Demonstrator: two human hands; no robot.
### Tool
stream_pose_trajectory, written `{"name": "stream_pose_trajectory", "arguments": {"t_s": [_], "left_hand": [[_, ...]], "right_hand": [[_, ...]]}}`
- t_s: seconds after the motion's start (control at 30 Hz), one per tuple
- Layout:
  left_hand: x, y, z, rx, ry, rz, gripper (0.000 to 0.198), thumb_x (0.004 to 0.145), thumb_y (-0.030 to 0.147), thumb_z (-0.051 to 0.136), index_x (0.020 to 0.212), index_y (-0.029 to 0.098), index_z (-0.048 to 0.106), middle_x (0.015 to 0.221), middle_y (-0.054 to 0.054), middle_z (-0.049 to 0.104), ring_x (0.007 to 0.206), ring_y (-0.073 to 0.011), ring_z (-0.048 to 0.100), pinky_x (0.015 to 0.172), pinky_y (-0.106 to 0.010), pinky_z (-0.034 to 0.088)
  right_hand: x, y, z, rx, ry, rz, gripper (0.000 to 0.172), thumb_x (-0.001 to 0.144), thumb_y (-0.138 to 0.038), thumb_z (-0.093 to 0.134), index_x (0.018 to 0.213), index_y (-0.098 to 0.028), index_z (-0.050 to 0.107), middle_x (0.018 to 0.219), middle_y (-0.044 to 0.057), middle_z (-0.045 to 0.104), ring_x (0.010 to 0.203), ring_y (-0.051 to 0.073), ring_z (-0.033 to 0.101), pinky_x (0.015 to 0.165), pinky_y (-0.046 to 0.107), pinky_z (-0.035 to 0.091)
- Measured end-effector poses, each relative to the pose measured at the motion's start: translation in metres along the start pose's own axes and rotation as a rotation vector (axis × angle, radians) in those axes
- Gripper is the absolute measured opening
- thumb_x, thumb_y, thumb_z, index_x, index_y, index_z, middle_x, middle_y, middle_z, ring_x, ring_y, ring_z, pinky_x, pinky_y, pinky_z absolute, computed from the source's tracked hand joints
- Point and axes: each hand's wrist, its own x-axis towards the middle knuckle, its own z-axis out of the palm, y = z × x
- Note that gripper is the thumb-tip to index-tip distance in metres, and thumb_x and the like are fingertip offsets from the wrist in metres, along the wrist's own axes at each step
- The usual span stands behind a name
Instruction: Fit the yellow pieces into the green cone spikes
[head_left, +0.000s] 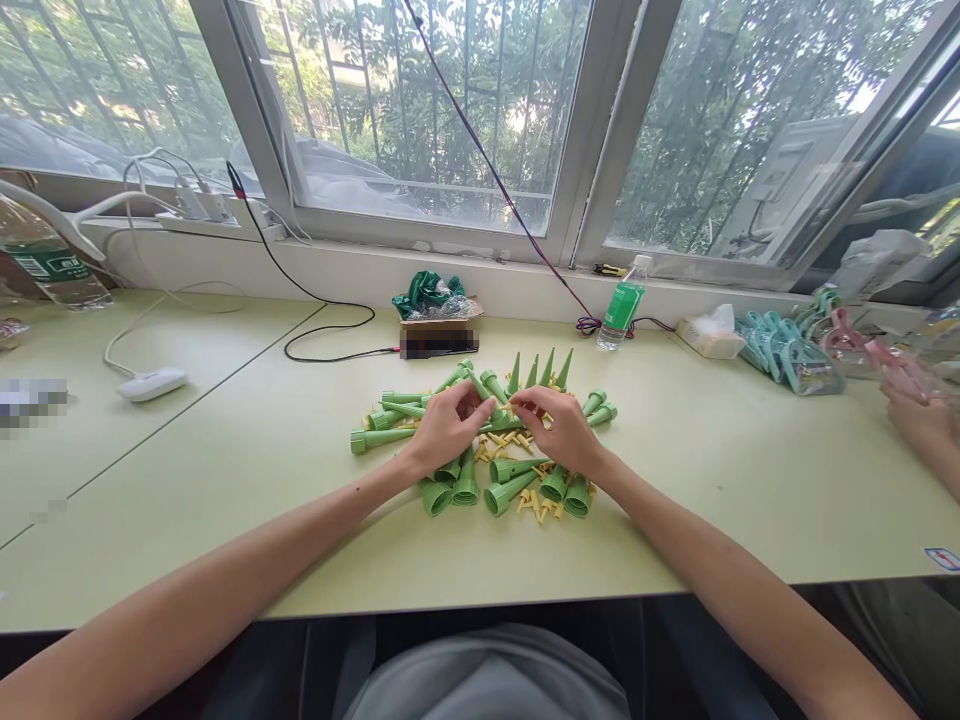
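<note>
Several green plastic cones (514, 499) with ribbed caps lie in a loose heap on the pale green table (315, 540). Small yellow pegs (541, 508) are scattered among them. Over the middle of the heap, my left hand (448, 425) is closed around a green cone (478, 384). My right hand (559, 425) pinches a small yellow peg (510, 407), close to the left fingertips. Behind my hands, several cones (532, 373) stand with their tips up.
A small box (435, 322) with green wrapping is behind the heap, near a water bottle (622, 303). Tissues (711, 332) and teal clips (780, 350) lie to the right. Another person's hand (919, 415) holds pink pieces at the right edge. A white mouse (152, 384) is left.
</note>
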Motion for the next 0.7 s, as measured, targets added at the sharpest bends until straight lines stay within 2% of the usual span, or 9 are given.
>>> {"name": "stream_pose_trajectory", "arguments": {"t_s": [0.2,0.5,0.7], "left_hand": [[0.0005,-0.0002,0.0002,-0.033,-0.007,0.015,0.028,0.089,0.045,0.058,0.086,0.018,0.062,0.07,-0.001,0.063,0.063,-0.0146,0.055,0.057,-0.027,0.042],[-0.0005,-0.0003,0.0003,-0.055,-0.023,0.01,0.026,0.09,0.044,0.058,0.087,0.018,0.061,0.072,-0.003,0.065,0.064,-0.0149,0.058,0.056,-0.026,0.042],[-0.0013,0.0022,0.0,-0.036,-0.028,0.016,0.028,0.089,0.043,0.059,0.076,0.018,0.054,0.065,0.0,0.06,0.059,-0.0124,0.052,0.054,-0.025,0.039]], "right_hand": [[0.0001,0.0002,-0.0007,0.002,-0.008,0.008,0.013,0.096,-0.024,0.053,0.098,-0.02,0.065,0.087,0.005,0.069,0.07,0.015,0.059,0.063,0.027,0.046],[0.0022,0.0013,0.0001,0.016,-0.014,0.0,0.014,0.096,-0.023,0.052,0.096,-0.019,0.065,0.086,0.005,0.07,0.075,0.016,0.063,0.069,0.027,0.048],[0.0012,0.0022,0.0011,0.056,-0.045,0.04,0.014,0.095,-0.022,0.053,0.093,-0.018,0.066,0.079,0.003,0.07,0.071,0.015,0.064,0.068,0.026,0.048]]}}
